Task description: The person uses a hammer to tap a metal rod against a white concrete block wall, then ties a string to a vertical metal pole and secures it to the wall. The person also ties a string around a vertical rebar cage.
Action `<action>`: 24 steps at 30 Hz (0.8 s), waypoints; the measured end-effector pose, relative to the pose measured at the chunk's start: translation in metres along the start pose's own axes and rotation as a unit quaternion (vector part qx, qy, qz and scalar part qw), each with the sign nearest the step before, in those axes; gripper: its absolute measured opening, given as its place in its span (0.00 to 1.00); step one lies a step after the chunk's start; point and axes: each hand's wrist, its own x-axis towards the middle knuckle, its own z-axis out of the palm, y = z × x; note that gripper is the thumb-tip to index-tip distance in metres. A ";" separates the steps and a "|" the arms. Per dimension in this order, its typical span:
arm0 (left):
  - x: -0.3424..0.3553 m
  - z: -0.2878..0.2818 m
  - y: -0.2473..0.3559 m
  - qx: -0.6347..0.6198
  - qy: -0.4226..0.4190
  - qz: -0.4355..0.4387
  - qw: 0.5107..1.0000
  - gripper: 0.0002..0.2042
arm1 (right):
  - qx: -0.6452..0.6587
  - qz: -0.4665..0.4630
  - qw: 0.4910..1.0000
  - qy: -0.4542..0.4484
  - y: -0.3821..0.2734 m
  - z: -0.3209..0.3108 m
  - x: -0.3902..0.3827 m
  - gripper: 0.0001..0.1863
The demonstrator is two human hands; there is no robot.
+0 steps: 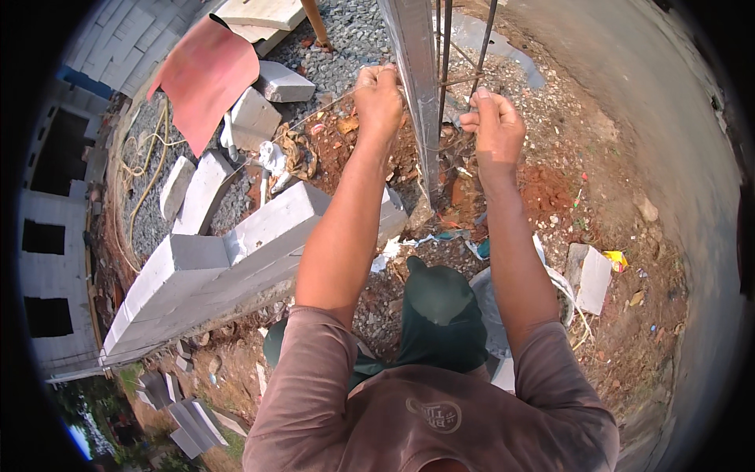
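A thin, pale string [324,108] runs nearly straight from the left hand [377,102], closed on it, toward pale blocks [204,193] at left. Just right of that hand stands a tall grey post [417,86], flat-faced and streaked with lighter smears. Right of the post, near dark rebar [446,59], the right hand [497,130] has curled fingers; whether they grip anything, I cannot tell
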 end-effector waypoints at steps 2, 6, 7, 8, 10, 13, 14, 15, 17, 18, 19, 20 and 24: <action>-0.005 0.005 0.003 -0.011 0.040 -0.001 0.999 0.06 | 0.024 0.035 0.999 -0.004 0.025 -0.009 -0.019 0.15; -0.013 -0.007 0.005 -0.039 0.010 -0.019 0.999 0.05 | -0.064 0.049 0.993 -0.083 0.025 -0.001 -0.061 0.16; -0.012 -0.012 0.004 -0.050 -0.001 -0.022 0.999 0.05 | -0.102 0.030 0.989 -0.107 0.021 0.005 -0.066 0.17; -0.012 -0.015 0.006 -0.061 -0.013 -0.024 0.998 0.05 | -0.069 -0.017 0.992 -0.101 0.022 0.012 -0.069 0.16; -0.016 -0.022 0.010 -0.066 -0.022 -0.024 0.997 0.05 | -0.056 -0.038 0.992 -0.107 0.021 0.021 -0.070 0.15; -0.024 -0.028 0.016 -0.059 -0.023 -0.020 0.998 0.05 | -0.033 -0.065 0.992 -0.104 0.020 0.036 -0.064 0.14; -0.027 -0.031 0.017 -0.052 -0.032 -0.019 0.998 0.04 | -0.026 -0.071 0.992 -0.102 0.017 0.042 -0.062 0.14; -0.030 -0.034 0.018 -0.045 -0.041 -0.018 0.998 0.04 | -0.019 -0.077 0.992 -0.100 0.014 0.046 -0.062 0.14; -0.036 -0.039 0.021 -0.038 -0.064 0.004 0.997 0.04 | -0.099 -0.120 0.982 -0.109 0.007 0.049 -0.061 0.15; -0.038 -0.041 0.022 -0.022 -0.081 0.024 0.996 0.04 | -0.130 -0.135 0.976 -0.110 0.006 0.051 -0.059 0.15; -0.040 -0.043 0.023 -0.006 -0.098 0.044 0.994 0.06 | -0.160 -0.151 0.969 -0.110 0.005 0.053 -0.059 0.15; -0.043 -0.044 0.024 0.024 -0.114 0.072 0.990 0.09 | -0.159 -0.161 0.968 -0.105 0.005 0.052 -0.058 0.15; -0.053 -0.041 0.036 0.146 -0.157 0.166 0.962 0.15 | -0.140 -0.145 0.977 -0.076 -0.007 0.028 -0.057 0.12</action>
